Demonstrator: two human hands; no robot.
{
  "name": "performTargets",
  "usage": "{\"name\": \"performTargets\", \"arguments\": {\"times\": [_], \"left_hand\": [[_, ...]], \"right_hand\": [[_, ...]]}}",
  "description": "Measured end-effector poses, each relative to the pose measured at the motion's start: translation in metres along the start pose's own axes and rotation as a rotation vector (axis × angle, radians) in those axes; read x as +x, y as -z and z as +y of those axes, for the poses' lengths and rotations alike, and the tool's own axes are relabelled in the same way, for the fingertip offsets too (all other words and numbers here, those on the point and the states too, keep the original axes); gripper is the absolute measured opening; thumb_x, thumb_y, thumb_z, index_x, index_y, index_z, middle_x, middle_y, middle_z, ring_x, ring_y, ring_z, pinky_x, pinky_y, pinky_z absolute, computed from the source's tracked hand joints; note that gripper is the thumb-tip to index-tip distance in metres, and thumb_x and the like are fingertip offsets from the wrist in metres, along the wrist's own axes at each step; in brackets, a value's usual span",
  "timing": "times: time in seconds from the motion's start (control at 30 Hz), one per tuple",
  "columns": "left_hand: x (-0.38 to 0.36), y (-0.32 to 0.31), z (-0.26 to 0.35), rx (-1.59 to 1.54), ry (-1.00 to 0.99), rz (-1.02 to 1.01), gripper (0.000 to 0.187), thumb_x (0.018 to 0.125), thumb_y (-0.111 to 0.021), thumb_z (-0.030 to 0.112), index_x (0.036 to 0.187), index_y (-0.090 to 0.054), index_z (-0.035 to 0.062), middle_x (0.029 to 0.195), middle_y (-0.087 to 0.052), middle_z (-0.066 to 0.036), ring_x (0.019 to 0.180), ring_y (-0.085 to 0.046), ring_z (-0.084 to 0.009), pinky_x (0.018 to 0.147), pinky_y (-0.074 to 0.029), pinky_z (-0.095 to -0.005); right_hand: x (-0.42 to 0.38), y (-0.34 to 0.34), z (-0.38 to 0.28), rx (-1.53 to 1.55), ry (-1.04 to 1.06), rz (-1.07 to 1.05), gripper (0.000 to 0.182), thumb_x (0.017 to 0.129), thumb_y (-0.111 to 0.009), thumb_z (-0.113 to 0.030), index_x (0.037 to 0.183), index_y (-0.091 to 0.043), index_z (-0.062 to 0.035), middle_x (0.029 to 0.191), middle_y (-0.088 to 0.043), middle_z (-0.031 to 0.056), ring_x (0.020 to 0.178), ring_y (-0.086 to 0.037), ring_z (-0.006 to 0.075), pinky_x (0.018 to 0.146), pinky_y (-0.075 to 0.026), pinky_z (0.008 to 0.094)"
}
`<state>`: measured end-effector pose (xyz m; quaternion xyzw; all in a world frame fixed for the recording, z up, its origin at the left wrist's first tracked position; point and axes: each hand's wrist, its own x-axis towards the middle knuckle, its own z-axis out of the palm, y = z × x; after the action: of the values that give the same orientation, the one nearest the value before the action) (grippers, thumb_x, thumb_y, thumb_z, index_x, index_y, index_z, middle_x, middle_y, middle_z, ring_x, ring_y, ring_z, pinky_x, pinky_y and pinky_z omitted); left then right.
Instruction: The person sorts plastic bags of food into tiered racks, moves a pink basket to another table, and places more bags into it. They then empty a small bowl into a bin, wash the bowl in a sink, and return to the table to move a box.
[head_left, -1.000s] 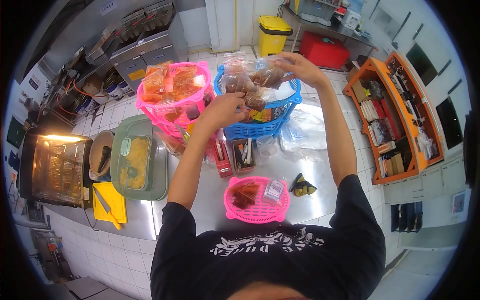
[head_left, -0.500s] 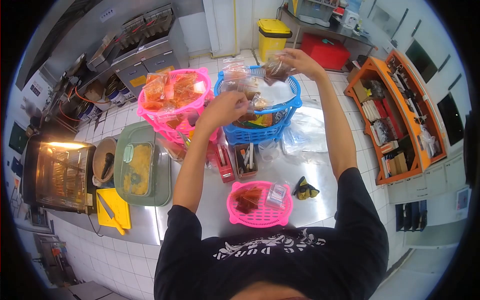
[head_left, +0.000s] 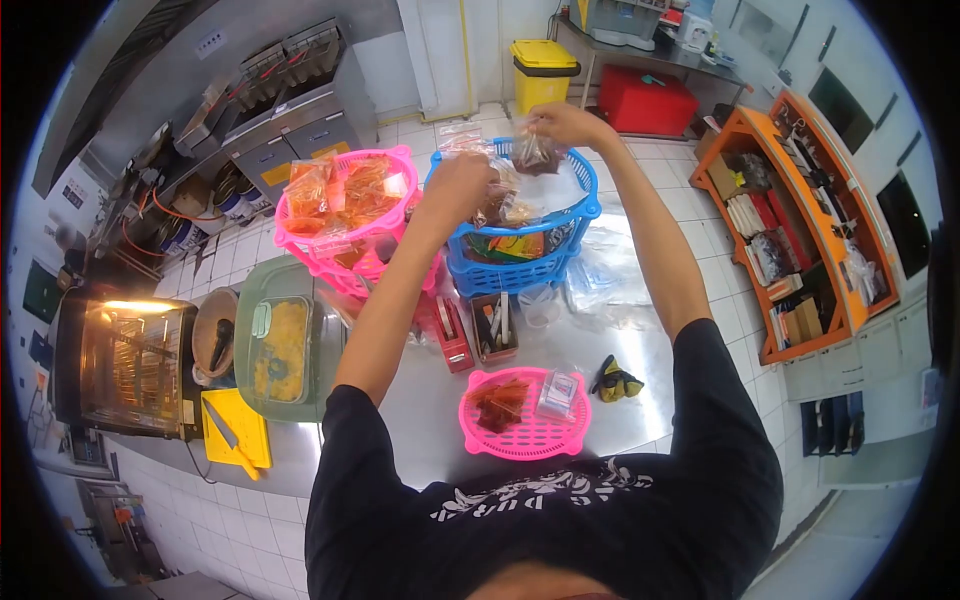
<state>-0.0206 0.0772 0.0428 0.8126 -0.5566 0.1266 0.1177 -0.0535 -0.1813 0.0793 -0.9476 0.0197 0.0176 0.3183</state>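
Over the blue stacked basket (head_left: 515, 275), my right hand (head_left: 565, 125) pinches the top of a clear plastic bag with dark brown contents (head_left: 537, 155). My left hand (head_left: 465, 185) is at the basket's left side, its fingers curled at other clear bags with brown contents (head_left: 497, 205); the bags partly hide the fingertips. Left of it, a pink stacked basket (head_left: 400, 158) holds several bags with orange-red contents (head_left: 365, 188). Nearer my body, a flat pink basket (head_left: 525, 440) holds dark red packets (head_left: 500, 403) and a clear bag of small white packets (head_left: 558, 393).
On the steel table (head_left: 420, 400) are a yellow-black cloth item (head_left: 617, 380), a box with pens (head_left: 493, 325), a red box (head_left: 452, 340), a green-lidded tub (head_left: 275, 345), and a knife (head_left: 222, 425) on a yellow board (head_left: 250, 415). An orange shelf (head_left: 740, 250) stands right.
My right hand has moved a little left with the brown bag, which now hangs over the basket. My left hand has moved slightly left and up at the bags.
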Motion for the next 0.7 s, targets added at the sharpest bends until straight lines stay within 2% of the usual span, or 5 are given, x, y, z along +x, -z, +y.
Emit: {"name": "performTargets", "arguments": {"times": [0.03,0.13,0.23,0.33,0.7], "left_hand": [[0.004,0.006,0.003,0.041,-0.025,-0.040,0.017,0.079,-0.065,0.019,0.091,-0.071,0.0093,0.099,-0.065,-0.009,0.097,-0.061,-0.0288,0.082,-0.050,-0.0411],[0.008,0.012,0.014,0.127,-0.055,0.088,0.016,0.076,-0.066,0.017,0.090,-0.071,0.0116,0.103,-0.064,-0.005,0.103,-0.058,-0.0259,0.087,-0.047,-0.0404],[0.016,-0.008,0.002,0.156,-0.255,0.279,0.014,0.074,-0.065,0.014,0.087,-0.071,0.0121,0.107,-0.062,-0.002,0.107,-0.055,-0.0245,0.089,-0.045,-0.0395],[0.019,-0.014,-0.003,0.153,-0.209,0.154,0.013,0.072,-0.065,0.010,0.084,-0.070,0.0094,0.108,-0.061,-0.004,0.106,-0.055,-0.0250,0.090,-0.045,-0.0381],[0.003,-0.002,0.007,0.074,-0.184,0.262,0.014,0.073,-0.065,0.011,0.085,-0.068,0.0058,0.106,-0.062,-0.009,0.102,-0.055,-0.0281,0.090,-0.046,-0.0404]], "right_hand": [[0.009,-0.008,0.012,-0.306,0.274,0.147,0.030,0.089,-0.061,-0.027,0.106,-0.064,-0.0026,0.104,-0.064,0.0199,0.094,-0.062,0.0322,0.080,-0.050,0.0382],[0.032,-0.027,0.027,-0.499,0.273,0.246,0.023,0.087,-0.061,-0.020,0.101,-0.064,-0.0026,0.102,-0.065,0.0205,0.094,-0.061,0.0384,0.082,-0.048,0.0417],[0.030,-0.027,0.020,-0.394,0.233,0.149,0.019,0.084,-0.061,-0.015,0.097,-0.065,-0.0023,0.097,-0.066,0.0201,0.092,-0.061,0.0376,0.079,-0.048,0.0422],[0.020,-0.027,0.009,-0.441,0.222,0.173,0.016,0.082,-0.062,-0.012,0.094,-0.065,-0.0016,0.092,-0.066,0.0207,0.089,-0.062,0.0373,0.078,-0.048,0.0425],[0.006,-0.009,-0.016,-0.259,0.319,0.278,0.017,0.081,-0.063,-0.015,0.088,-0.061,0.0006,0.087,-0.064,0.0204,0.082,-0.061,0.0377,0.071,-0.048,0.0416]]}}
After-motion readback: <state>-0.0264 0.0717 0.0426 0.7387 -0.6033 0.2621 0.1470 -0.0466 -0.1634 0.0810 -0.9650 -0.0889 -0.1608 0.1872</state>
